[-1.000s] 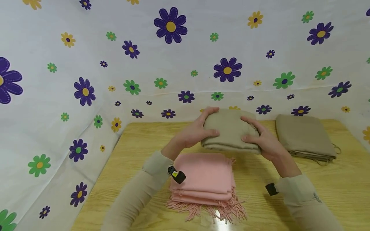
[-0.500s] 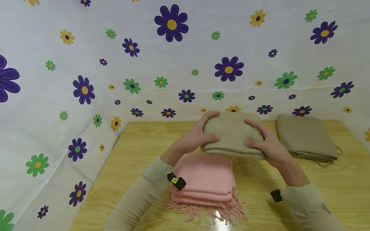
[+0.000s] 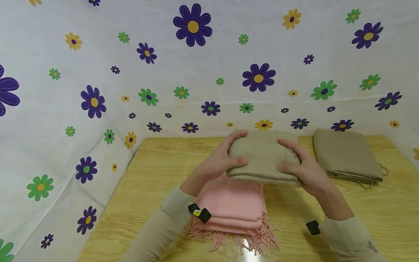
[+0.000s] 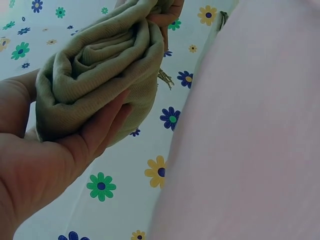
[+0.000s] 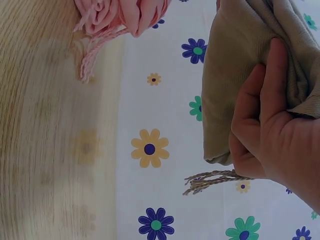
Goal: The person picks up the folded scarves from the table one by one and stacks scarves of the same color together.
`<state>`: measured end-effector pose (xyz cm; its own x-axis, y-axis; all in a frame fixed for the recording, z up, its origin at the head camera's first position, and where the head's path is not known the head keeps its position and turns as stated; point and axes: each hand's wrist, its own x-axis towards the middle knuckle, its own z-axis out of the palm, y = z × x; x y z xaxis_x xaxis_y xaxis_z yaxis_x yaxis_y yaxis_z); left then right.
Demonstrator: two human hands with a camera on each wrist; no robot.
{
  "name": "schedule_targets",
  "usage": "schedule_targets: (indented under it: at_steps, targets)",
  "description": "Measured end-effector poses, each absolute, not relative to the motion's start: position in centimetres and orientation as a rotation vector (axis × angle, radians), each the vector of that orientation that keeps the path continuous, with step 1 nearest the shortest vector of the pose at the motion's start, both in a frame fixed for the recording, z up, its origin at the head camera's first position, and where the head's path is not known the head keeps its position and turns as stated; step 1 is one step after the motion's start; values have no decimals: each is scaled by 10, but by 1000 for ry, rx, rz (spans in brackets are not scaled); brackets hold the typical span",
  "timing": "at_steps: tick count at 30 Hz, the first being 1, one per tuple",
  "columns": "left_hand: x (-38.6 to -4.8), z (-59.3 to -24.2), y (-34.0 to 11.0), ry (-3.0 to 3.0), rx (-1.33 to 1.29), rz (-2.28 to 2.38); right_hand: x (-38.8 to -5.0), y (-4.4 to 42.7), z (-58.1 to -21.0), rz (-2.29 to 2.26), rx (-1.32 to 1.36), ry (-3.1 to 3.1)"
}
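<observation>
Beige bundle [image 3: 262, 154]: long side-to-side (pink cloth [image 3: 234, 203] nearer us).
Left hand [image 3: 217, 162], right hand [image 3: 310, 170]: fingers curled round opposite ends.

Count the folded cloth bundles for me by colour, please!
Tan: 2, the held bundle and the far-right bundle
Pink: 1, the fringed bundle
Total: 3

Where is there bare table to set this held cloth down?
Left rear: bare table between the flowered curtain and the left hand. Right front: bare wood in front of the folded brown cloth, right of the right sleeve. Crowded: the middle, where the held beige cloth hides part of the pink stack.
</observation>
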<state>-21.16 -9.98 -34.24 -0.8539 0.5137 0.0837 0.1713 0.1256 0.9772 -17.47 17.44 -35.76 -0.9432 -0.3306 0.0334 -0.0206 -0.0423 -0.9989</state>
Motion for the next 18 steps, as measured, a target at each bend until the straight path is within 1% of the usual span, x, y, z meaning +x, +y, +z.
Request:
schedule_targets:
  at_steps: [18]
  targets:
    - [-191,-345,-99,2148,656,1787,-158,179,-355,-2040,-440,2043]
